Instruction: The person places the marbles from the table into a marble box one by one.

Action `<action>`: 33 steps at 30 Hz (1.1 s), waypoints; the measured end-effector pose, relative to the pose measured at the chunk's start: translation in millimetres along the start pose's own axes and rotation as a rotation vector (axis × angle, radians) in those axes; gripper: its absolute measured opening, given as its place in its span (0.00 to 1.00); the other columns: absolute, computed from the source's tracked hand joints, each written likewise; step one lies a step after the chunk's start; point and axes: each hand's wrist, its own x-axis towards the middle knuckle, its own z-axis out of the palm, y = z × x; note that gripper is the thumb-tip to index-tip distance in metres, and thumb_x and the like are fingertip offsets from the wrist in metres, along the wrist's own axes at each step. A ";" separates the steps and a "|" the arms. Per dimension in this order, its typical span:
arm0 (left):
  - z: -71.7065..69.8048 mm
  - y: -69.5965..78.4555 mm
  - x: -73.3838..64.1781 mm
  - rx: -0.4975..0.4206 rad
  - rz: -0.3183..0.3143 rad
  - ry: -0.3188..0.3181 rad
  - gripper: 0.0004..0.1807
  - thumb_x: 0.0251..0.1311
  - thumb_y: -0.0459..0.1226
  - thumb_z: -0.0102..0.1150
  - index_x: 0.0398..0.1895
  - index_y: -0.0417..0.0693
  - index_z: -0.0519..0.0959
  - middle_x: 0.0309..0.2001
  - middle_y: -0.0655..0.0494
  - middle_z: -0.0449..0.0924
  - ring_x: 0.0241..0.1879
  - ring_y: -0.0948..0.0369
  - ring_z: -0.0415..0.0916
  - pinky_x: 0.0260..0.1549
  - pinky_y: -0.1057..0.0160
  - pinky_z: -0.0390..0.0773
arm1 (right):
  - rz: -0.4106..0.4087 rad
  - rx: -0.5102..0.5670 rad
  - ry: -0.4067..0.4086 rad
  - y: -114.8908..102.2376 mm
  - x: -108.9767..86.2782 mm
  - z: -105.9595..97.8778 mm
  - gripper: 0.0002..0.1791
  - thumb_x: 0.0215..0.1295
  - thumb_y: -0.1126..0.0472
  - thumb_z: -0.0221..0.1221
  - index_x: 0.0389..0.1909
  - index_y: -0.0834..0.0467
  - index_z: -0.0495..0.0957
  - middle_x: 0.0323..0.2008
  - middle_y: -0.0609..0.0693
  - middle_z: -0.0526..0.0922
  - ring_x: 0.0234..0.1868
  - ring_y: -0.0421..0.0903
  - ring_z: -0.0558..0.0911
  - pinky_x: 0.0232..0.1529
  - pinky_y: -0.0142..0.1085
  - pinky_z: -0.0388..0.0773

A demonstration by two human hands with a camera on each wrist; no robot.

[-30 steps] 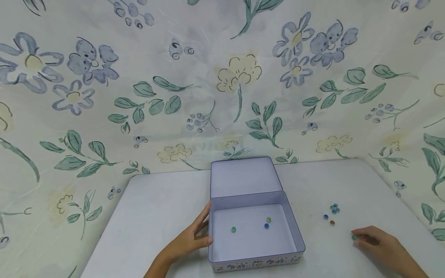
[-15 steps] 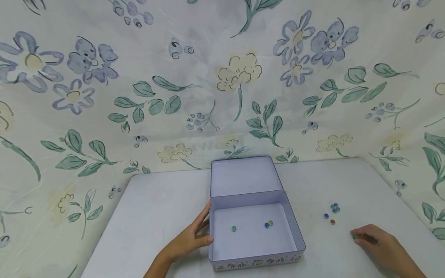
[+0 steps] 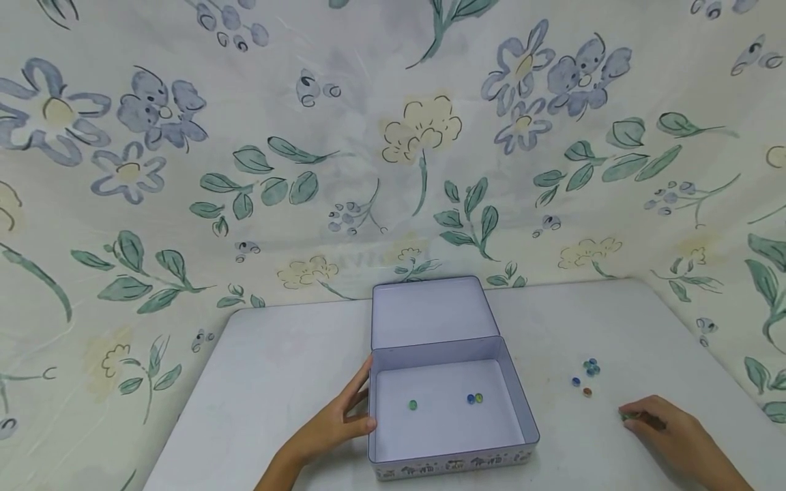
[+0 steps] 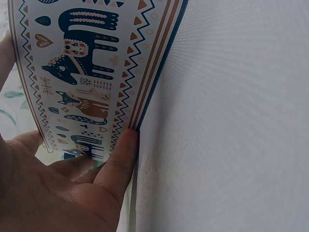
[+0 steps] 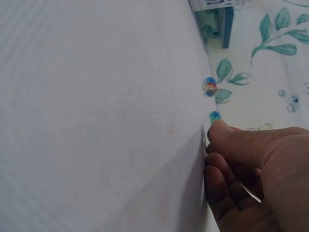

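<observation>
Fingers spread, my left hand (image 3: 334,423) rests against the left side of an open tin box (image 3: 454,462). Its fingertips touch the printed wall (image 4: 91,72), as the left wrist view shows. Three marbles lie inside the tin: a green marble (image 3: 413,405) toward the left, and a blue marble (image 3: 471,399) beside a yellow-green marble (image 3: 479,397). To the right of the tin, my right hand (image 3: 672,429) pinches a green marble (image 3: 626,416) between thumb and fingertips, low at the tabletop. Most of that marble is hidden by the fingers.
Beyond my right hand lie more loose marbles: a brown marble (image 3: 587,393), a blue marble (image 3: 576,382) and a small cluster of blue-green marbles (image 3: 591,368). The tin's hinged lid (image 3: 434,314) leans back toward the floral cloth (image 3: 344,136) behind the white table (image 3: 288,354).
Inside the tin, the yellow-green marble has rolled from behind the blue one to its right side. My right fingertips have come closer around the green marble. My left hand stays put.
</observation>
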 end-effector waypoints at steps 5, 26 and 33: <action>0.5 0.1 0.0 -0.005 -0.002 -0.001 0.51 0.66 0.45 0.62 0.81 0.71 0.36 0.82 0.51 0.29 0.74 0.26 0.42 0.66 0.34 0.66 | 0.019 0.008 -0.026 0.1 0.1 -1.5 0.11 0.56 0.68 0.69 0.40 0.55 0.82 0.39 0.46 0.85 0.34 0.22 0.74 0.35 0.27 0.81; -0.1 2.2 1.5 -0.002 -0.018 0.017 0.51 0.66 0.44 0.62 0.80 0.75 0.37 0.82 0.49 0.29 0.74 0.25 0.42 0.66 0.33 0.67 | -0.004 0.070 0.112 -5.9 0.4 -1.4 0.13 0.56 0.71 0.68 0.41 0.58 0.83 0.37 0.52 0.88 0.31 0.20 0.75 0.29 0.26 0.79; 0.4 -0.7 0.6 -0.019 -0.012 0.000 0.51 0.66 0.44 0.62 0.81 0.73 0.36 0.82 0.50 0.28 0.74 0.25 0.42 0.66 0.34 0.66 | -0.004 0.052 0.109 -8.1 0.5 -3.3 0.13 0.55 0.71 0.68 0.41 0.59 0.83 0.36 0.52 0.88 0.31 0.20 0.74 0.28 0.26 0.79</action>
